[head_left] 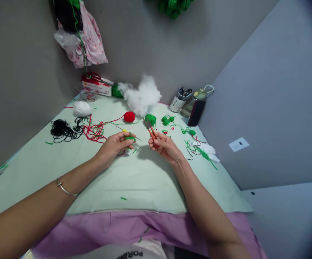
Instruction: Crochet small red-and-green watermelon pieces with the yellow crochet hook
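Observation:
My left hand (116, 145) pinches a small piece of green yarn work (130, 138) between thumb and fingers. Just beyond those fingertips is a thin crochet hook with a yellow grip (125, 131); whether it is held or lies on the table I cannot tell. Closed around the orange handles of a small pair of scissors (152, 132), my right hand (166, 145) keeps the blades pointing up and away. Green snippets (134, 151) lie on the table between the hands. Behind the scissors sits a green yarn ball (150, 119).
A red yarn ball (129, 117), white stuffing (143, 95), tangled red yarn (94, 131), black yarn (61, 130) and a white ball (82, 108) spread across the pale tabletop (134, 183). Along the back stand a box (98, 87), a pen cup (177, 103) and a dark phone (196, 113).

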### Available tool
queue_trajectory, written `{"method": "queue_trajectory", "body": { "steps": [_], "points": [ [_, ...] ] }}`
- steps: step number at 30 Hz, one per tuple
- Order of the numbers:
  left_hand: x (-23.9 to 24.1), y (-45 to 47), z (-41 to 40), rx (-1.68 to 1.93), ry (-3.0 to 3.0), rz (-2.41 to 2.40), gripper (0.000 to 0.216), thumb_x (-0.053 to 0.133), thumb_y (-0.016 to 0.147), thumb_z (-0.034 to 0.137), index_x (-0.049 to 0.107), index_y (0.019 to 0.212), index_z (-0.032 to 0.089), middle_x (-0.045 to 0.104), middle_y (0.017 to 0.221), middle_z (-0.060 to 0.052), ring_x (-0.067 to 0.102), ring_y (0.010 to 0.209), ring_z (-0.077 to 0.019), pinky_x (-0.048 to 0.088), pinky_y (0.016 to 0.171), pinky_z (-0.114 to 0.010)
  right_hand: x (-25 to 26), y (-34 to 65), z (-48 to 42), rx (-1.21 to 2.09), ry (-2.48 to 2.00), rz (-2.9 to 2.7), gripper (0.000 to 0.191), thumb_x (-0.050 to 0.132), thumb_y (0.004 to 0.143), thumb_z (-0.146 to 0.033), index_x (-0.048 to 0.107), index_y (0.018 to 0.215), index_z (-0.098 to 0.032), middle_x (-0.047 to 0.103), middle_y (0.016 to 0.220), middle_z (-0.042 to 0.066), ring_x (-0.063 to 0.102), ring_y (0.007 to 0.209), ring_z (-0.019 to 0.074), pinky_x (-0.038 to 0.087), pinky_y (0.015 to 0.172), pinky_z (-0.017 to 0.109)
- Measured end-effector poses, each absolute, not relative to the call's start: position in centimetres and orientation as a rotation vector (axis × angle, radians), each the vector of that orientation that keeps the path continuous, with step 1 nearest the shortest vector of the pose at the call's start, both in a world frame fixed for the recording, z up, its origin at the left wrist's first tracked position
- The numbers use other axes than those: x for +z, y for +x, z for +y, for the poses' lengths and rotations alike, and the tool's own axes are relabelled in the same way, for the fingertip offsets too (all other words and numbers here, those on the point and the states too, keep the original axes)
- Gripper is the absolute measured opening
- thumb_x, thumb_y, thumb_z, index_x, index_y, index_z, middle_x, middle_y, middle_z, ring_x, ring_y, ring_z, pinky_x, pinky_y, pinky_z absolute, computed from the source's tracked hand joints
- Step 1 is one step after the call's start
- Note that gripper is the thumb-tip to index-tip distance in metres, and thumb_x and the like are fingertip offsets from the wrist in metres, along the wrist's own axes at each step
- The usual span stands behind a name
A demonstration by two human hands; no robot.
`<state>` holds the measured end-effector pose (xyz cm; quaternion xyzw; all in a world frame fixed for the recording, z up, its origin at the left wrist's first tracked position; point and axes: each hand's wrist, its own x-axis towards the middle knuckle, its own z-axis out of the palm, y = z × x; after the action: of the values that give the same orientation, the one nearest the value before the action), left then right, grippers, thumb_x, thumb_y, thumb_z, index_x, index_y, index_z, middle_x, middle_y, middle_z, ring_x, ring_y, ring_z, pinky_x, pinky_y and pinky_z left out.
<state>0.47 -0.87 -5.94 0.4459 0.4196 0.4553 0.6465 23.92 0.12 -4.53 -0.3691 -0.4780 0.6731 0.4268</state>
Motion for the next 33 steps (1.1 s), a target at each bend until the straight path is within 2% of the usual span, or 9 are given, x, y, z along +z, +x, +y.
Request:
{"method": "queue_trajectory", "body": {
  "steps": [3,6,9,12,17,27,33],
  "points": [
    [-6.3,0.5,-0.7,1.065,1.039,0.933,0.037,0.087,0.069,0.038,0.07,0.094,0.017,0.072,0.092,-0.002,0.07,0.076,-0.0141,0.047,0.068,-0.023,-4.3,23.2,-0.6,1.682,-0.875,-1.293,0.025,0.076,0.073,-0.023,0.062,0.094,-0.02,0.074,0.09,0.003,0.06,0.064,0.0098,0.046,0.063,0.023],
    [-6.5,0.6,-0.7,1.077,1.048,0.925,0.036,0.086,0.069,0.038,0.07,0.094,0.017,0.072,0.092,-0.001,0.07,0.077,-0.0145,0.049,0.074,-0.025,-4.3,22.7,-1.1,1.447,-1.002,-1.478,0.015,0.066,0.088,-0.034,0.061,0.096,-0.022,0.067,0.075,-0.002,0.043,0.053,0.0083,0.033,0.054,0.023],
    [-6.4,0.7,-0.7,1.072,1.061,0.95,0.036,0.085,0.069,0.04,0.071,0.094,0.018,0.071,0.089,-0.001,0.069,0.076,-0.0151,0.048,0.073,-0.026,-4.3,22.6,-1.4,1.104,-1.15,-1.679,0.031,0.054,0.096,-0.049,0.067,0.105,-0.022,0.054,0.066,-0.004,0.041,0.058,0.0115,0.032,0.058,0.025],
    [-6.3,0.7,-0.7,1.069,1.07,0.97,0.035,0.084,0.07,0.041,0.073,0.093,0.018,0.07,0.087,-0.001,0.068,0.075,-0.0149,0.047,0.07,-0.025,-4.3,22.7,-1.6,0.934,-1.21,-1.818,0.045,0.046,0.098,-0.055,0.073,0.102,-0.02,0.048,0.065,-0.002,0.042,0.062,0.0132,0.032,0.062,0.026],
    [-6.4,0.7,-0.7,1.09,1.077,0.965,0.032,0.084,0.072,0.039,0.074,0.094,0.019,0.071,0.086,0.0,0.067,0.076,-0.0142,0.048,0.075,-0.025,-4.3,22.8,-1.6,0.936,-1.273,-1.893,0.046,0.047,0.098,-0.056,0.077,0.101,-0.02,0.047,0.066,-0.002,0.04,0.062,0.0134,0.03,0.062,0.027],
    [-6.5,0.6,-0.7,1.093,1.087,0.985,0.033,0.086,0.07,0.039,0.076,0.094,0.018,0.073,0.082,-0.002,0.069,0.077,-0.0167,0.05,0.078,-0.028,-4.6,22.7,-1.5,0.945,-1.297,-1.928,0.043,0.052,0.095,-0.054,0.077,0.1,-0.019,0.059,0.076,0.001,0.043,0.066,0.0137,0.032,0.063,0.026],
    [-6.7,0.6,-0.6,1.078,1.094,0.982,0.035,0.086,0.069,0.04,0.076,0.094,0.018,0.073,0.08,-0.002,0.069,0.077,-0.0171,0.05,0.078,-0.029,-4.6,22.5,-1.5,0.964,-1.315,-1.922,0.043,0.052,0.096,-0.053,0.077,0.101,-0.019,0.055,0.072,0.0,0.039,0.064,0.0128,0.029,0.061,0.026]
  ]
}}
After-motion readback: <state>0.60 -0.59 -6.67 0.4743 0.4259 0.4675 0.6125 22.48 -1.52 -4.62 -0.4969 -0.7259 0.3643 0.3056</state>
